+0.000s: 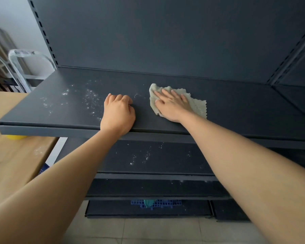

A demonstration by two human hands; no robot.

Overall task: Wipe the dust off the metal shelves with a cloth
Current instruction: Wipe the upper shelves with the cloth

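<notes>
The cloth [198, 105] lies on the top shelf [245, 110], under the right grip [173, 106]. The left grip [118, 113] rests at the front edge, left of the cloth. Dust [92, 101] lies farther left. The table [12, 155] stands left of the shelves.

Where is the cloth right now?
In the head view the cloth lies on the top shelf, right of centre, pressed flat under the right hand, with the left hand just to its left.

Dark-grey shelf [236, 110] (white-speckled) — beige ribbed cloth [197, 104]
</notes>
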